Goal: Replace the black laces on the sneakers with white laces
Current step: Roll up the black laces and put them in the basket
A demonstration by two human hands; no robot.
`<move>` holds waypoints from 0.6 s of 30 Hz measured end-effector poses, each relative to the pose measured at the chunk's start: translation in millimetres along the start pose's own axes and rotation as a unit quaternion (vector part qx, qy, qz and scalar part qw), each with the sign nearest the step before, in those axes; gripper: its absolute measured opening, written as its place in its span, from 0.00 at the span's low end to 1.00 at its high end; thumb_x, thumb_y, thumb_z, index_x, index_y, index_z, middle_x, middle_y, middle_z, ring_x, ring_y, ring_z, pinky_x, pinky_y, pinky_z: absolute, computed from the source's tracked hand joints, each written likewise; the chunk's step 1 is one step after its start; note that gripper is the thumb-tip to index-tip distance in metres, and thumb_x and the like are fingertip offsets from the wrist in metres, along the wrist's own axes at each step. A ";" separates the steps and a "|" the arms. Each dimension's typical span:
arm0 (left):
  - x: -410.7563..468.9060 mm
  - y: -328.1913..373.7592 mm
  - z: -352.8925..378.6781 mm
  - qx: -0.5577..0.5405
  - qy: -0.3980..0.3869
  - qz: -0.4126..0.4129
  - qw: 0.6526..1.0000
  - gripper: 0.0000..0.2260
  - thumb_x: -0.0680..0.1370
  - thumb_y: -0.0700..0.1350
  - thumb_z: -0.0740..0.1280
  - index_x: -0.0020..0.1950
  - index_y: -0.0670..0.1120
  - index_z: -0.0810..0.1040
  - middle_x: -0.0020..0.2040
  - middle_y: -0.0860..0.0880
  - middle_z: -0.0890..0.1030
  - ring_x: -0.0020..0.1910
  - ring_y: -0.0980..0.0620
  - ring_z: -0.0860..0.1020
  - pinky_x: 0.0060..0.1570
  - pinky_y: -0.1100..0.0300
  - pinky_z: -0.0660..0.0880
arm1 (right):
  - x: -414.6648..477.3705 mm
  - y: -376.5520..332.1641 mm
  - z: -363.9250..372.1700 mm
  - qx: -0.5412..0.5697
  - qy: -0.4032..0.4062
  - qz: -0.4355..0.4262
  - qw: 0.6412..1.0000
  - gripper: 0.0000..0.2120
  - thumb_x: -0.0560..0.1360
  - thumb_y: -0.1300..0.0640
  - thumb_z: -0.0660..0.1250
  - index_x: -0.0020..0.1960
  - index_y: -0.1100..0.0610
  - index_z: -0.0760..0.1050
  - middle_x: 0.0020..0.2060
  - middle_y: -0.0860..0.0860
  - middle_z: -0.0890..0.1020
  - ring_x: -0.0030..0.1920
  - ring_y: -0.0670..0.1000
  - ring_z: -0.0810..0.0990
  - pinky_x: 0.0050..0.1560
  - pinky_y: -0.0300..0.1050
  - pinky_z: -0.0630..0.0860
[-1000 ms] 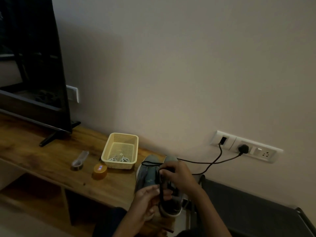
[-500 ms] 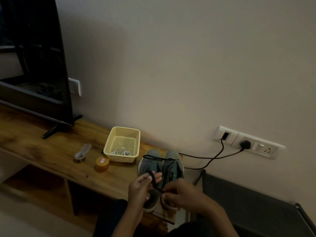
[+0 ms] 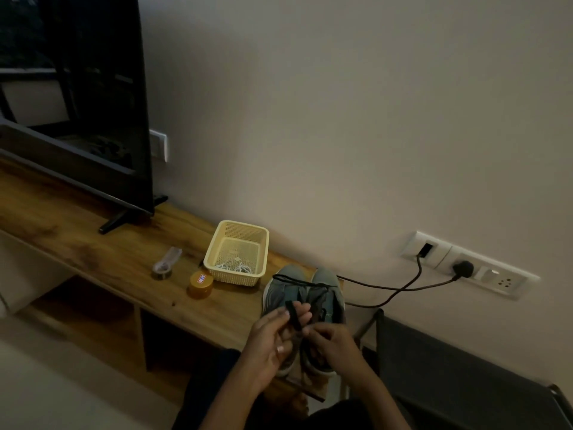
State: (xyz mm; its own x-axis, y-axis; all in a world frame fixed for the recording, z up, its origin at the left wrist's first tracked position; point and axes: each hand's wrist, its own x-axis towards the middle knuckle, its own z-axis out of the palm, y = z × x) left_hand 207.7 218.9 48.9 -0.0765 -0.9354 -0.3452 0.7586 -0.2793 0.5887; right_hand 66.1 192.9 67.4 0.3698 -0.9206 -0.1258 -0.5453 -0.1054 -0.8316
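A pair of grey-green sneakers (image 3: 280, 294) stands on the right end of the wooden shelf (image 3: 93, 252), toes toward the wall. A black lace (image 3: 293, 313) is wound around the fingers of my left hand (image 3: 273, 339), with a loose length trailing over the toes of both shoes. My right hand (image 3: 330, 341) pinches the same lace just beside the left hand, above the shoes' heels. White laces (image 3: 235, 269) lie in a cream plastic basket (image 3: 214, 259) left of the sneakers.
A small orange jar (image 3: 201, 284) and a clear tape dispenser (image 3: 166, 264) sit left of the basket. A television (image 3: 77, 103) stands at the far left. Black cables (image 3: 403, 287) run to wall sockets (image 3: 465, 268). A dark seat (image 3: 465, 367) is at lower right.
My right hand came back from the shoe toes to beside my left hand, and the black lace is now looped around my left fingers. The view has shifted slightly.
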 end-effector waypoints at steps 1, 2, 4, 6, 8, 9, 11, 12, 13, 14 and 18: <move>1.6 -1.4 -0.9 0.005 0.016 0.019 1.000 0.10 0.80 0.37 0.57 0.58 0.37 0.75 0.49 0.43 0.84 0.44 0.52 0.84 0.18 0.70 0.65 | -4.0 -0.5 -0.7 -0.028 -0.017 0.005 0.999 0.11 0.79 0.59 0.63 0.38 0.55 0.78 0.31 0.49 0.77 0.32 0.44 0.74 0.38 0.39 0.69; 2.2 -1.9 -1.3 0.013 0.030 0.039 0.999 0.10 0.80 0.36 0.57 0.58 0.37 0.75 0.49 0.43 0.84 0.46 0.52 0.84 0.18 0.70 0.65 | -8.0 -2.7 -2.8 -0.057 -0.046 0.011 0.997 0.12 0.79 0.58 0.63 0.37 0.55 0.76 0.30 0.50 0.76 0.31 0.43 0.73 0.38 0.40 0.69; 4.7 -2.9 -4.1 0.053 0.063 0.072 0.994 0.09 0.80 0.36 0.58 0.56 0.39 0.76 0.50 0.44 0.84 0.50 0.50 0.82 0.19 0.70 0.67 | -18.3 -17.1 -10.2 -0.109 -0.131 0.017 0.985 0.13 0.79 0.57 0.62 0.35 0.54 0.75 0.32 0.53 0.77 0.32 0.45 0.74 0.38 0.39 0.71; 5.2 -3.2 -5.9 0.116 0.075 0.092 0.986 0.09 0.80 0.37 0.59 0.55 0.40 0.77 0.48 0.46 0.85 0.50 0.53 0.82 0.22 0.71 0.69 | -25.6 -40.4 -19.2 -0.141 -0.191 0.008 0.971 0.13 0.79 0.57 0.62 0.36 0.50 0.74 0.34 0.52 0.78 0.34 0.44 0.75 0.38 0.35 0.72; 4.9 -5.2 -5.0 0.171 0.058 0.089 0.980 0.08 0.80 0.37 0.60 0.54 0.41 0.78 0.41 0.50 0.85 0.39 0.58 0.83 0.23 0.70 0.68 | -24.0 -60.5 -26.0 -0.176 -0.175 -0.035 0.968 0.11 0.79 0.57 0.61 0.39 0.49 0.73 0.35 0.46 0.76 0.34 0.40 0.73 0.37 0.31 0.69; 5.0 -7.4 -4.2 0.193 0.053 0.082 0.976 0.07 0.80 0.37 0.61 0.53 0.42 0.78 0.37 0.51 0.84 0.33 0.59 0.81 0.23 0.70 0.66 | -18.6 -65.9 -28.5 -0.193 -0.144 -0.059 0.969 0.10 0.80 0.57 0.60 0.40 0.50 0.73 0.35 0.45 0.75 0.34 0.39 0.72 0.37 0.31 0.68; 3.3 -10.0 -1.8 0.211 0.039 0.058 0.975 0.06 0.80 0.38 0.61 0.53 0.43 0.77 0.36 0.51 0.84 0.29 0.59 0.78 0.22 0.69 0.63 | -3.7 -69.3 -31.2 -0.212 -0.068 -0.098 0.970 0.09 0.80 0.56 0.60 0.41 0.53 0.74 0.34 0.46 0.74 0.34 0.42 0.72 0.36 0.35 0.67; 3.2 -10.5 -0.9 0.205 0.026 0.040 0.978 0.06 0.79 0.39 0.62 0.53 0.41 0.77 0.39 0.48 0.84 0.31 0.57 0.79 0.21 0.69 0.61 | 4.9 -65.8 -31.2 -0.201 -0.040 -0.107 0.973 0.10 0.80 0.56 0.60 0.40 0.53 0.73 0.33 0.46 0.74 0.34 0.42 0.72 0.35 0.35 0.67; 3.1 -10.3 -0.8 0.192 0.009 0.022 0.981 0.07 0.79 0.40 0.63 0.54 0.39 0.77 0.44 0.43 0.83 0.32 0.54 0.79 0.20 0.69 0.61 | 12.2 -60.2 -30.1 -0.179 -0.022 -0.106 0.978 0.11 0.80 0.57 0.61 0.38 0.52 0.72 0.32 0.46 0.74 0.32 0.41 0.73 0.34 0.35 0.68; 1.0 -8.0 -0.2 0.172 -0.006 0.003 0.985 0.09 0.78 0.40 0.63 0.55 0.38 0.77 0.47 0.39 0.82 0.33 0.51 0.77 0.19 0.69 0.60 | 18.2 -53.5 -28.0 -0.149 -0.013 -0.096 0.984 0.12 0.79 0.57 0.61 0.37 0.52 0.71 0.31 0.46 0.74 0.31 0.40 0.72 0.34 0.34 0.68; -4.2 -3.6 2.1 0.072 -0.041 -0.044 0.996 0.11 0.80 0.36 0.58 0.56 0.36 0.78 0.47 0.41 0.84 0.39 0.53 0.83 0.17 0.71 0.62 | 20.1 -18.1 -15.6 0.065 -0.018 -0.006 0.998 0.10 0.79 0.56 0.61 0.40 0.56 0.73 0.32 0.49 0.74 0.34 0.48 0.73 0.37 0.39 0.70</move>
State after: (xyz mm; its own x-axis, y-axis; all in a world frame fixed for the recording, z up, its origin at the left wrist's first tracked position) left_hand 203.9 223.4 49.8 -0.1948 -0.9189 -0.3431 0.6466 -0.3834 0.6595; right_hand 71.7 170.4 88.4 0.4038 -0.9052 -0.1325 -0.4391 -0.0647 -0.8961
